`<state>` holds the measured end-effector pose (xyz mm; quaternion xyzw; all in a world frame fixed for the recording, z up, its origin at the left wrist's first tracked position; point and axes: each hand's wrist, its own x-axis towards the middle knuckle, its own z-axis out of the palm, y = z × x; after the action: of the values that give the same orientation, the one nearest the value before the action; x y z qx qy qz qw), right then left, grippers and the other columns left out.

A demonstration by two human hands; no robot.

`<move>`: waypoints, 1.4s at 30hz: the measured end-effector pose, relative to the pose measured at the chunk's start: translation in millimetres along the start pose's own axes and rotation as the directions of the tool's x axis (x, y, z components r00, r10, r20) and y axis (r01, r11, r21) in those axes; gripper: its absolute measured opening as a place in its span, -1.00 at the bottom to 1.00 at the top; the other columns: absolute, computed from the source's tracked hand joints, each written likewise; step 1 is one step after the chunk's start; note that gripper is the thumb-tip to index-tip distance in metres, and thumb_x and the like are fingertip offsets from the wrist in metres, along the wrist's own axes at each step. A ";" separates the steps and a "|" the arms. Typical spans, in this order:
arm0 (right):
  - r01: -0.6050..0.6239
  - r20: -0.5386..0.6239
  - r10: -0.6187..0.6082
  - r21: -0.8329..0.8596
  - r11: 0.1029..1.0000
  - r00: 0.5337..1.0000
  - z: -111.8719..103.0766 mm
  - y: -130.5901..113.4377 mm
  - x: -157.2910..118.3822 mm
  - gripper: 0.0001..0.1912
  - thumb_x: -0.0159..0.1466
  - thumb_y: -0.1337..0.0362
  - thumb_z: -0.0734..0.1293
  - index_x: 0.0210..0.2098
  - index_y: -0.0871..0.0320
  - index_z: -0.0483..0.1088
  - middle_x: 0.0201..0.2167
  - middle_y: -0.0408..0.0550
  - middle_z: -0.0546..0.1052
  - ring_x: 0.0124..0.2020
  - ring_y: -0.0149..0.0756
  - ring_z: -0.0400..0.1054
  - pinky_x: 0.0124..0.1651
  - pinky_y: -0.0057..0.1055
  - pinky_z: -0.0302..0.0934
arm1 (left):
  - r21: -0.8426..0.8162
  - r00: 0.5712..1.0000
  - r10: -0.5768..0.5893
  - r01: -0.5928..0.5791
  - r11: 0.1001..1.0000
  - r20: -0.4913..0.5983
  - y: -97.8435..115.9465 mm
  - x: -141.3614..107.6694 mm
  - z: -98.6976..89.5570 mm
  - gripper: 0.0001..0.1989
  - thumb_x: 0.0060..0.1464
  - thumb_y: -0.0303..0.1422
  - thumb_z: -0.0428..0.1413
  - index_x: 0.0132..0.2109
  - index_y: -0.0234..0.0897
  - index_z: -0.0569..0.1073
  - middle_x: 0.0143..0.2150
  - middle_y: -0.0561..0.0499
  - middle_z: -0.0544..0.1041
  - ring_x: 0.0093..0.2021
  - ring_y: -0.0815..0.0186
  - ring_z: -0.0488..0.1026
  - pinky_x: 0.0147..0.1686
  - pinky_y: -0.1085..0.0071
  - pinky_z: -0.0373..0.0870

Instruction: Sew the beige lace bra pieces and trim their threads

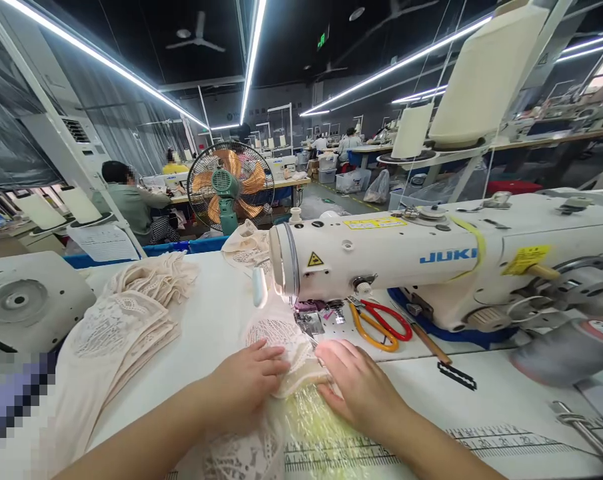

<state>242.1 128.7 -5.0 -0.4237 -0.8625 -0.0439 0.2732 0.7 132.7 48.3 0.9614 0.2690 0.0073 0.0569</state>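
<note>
A white sewing machine (pixel 381 250) reaches in from the right, its needle area above a cream lace piece (pixel 276 337). My left hand (pixel 246 380) lies on the left part of the lace, palm down, fingers stretched out and slightly apart. On the right side of the same piece, close to the presser foot, is my right hand (pixel 356 383), its thumb and fingers closed on the fabric edge. Yellowish clear plastic (pixel 314 417) shows beneath and between my hands. More lace (pixel 246 450) hangs toward me, partly under my left forearm.
Stacked lace pieces (pixel 116 333) lie at left. Right of the needle are scissors with orange and red handles (pixel 381 323), a wooden-handled tool (pixel 434 343) and a grey thread cone (pixel 569 353). A fan (pixel 229 187) stands behind the table; a person (pixel 136 203) sits back left.
</note>
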 end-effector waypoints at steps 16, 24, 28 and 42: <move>0.183 -0.099 -0.197 -0.135 0.974 0.975 2.4 -7.1 -3.0 -0.75 0.03 0.54 0.30 -0.64 0.16 0.18 -0.62 -0.20 0.29 -0.50 -0.36 0.07 -0.44 -0.40 -0.17 | 0.149 0.982 -0.071 0.098 0.984 -0.178 28.3 27.5 24.4 -0.49 0.13 -0.22 0.03 0.12 -0.50 0.28 0.16 -0.32 0.33 0.18 -0.02 0.23 0.19 0.10 0.15; 0.197 -0.032 -0.203 -0.132 0.971 0.979 5.3 -1.8 1.4 -0.77 0.08 0.54 0.27 -0.61 0.15 0.22 -0.56 -0.17 0.35 -0.45 -0.34 0.10 -0.39 -0.39 -0.13 | 0.122 0.978 0.089 -0.066 0.990 -0.188 10.0 26.3 33.6 -0.61 0.14 -0.26 -0.02 0.08 -0.32 0.32 -0.04 -0.21 0.44 0.03 0.04 0.35 0.13 0.06 0.19; 0.209 0.019 -0.208 -0.144 0.967 0.978 9.0 2.2 7.4 -0.78 0.06 0.53 0.29 -0.61 0.14 0.23 -0.56 -0.16 0.34 -0.45 -0.33 0.09 -0.39 -0.37 -0.12 | 0.080 0.967 0.134 -0.119 0.990 -0.215 1.7 30.9 30.9 -0.67 0.14 -0.31 -0.04 0.03 -0.32 0.34 0.04 -0.18 0.43 0.02 0.07 0.34 0.09 0.08 0.20; 0.206 0.065 -0.198 -0.159 0.966 0.978 14.1 14.0 30.2 -0.79 0.01 0.54 0.31 -0.59 0.14 0.24 -0.53 -0.16 0.37 -0.40 -0.31 0.10 -0.34 -0.36 -0.08 | 0.033 0.941 0.224 -0.223 0.974 -0.253 -38.9 47.7 28.1 -0.74 0.13 -0.38 -0.05 -0.06 -0.28 0.41 -0.09 -0.09 0.53 -0.03 0.16 0.39 0.10 0.11 0.18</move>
<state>231.8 163.3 -3.8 -0.3558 -0.9009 -0.1322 0.2104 22.6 187.4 15.2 0.9768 0.1636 0.1368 0.0188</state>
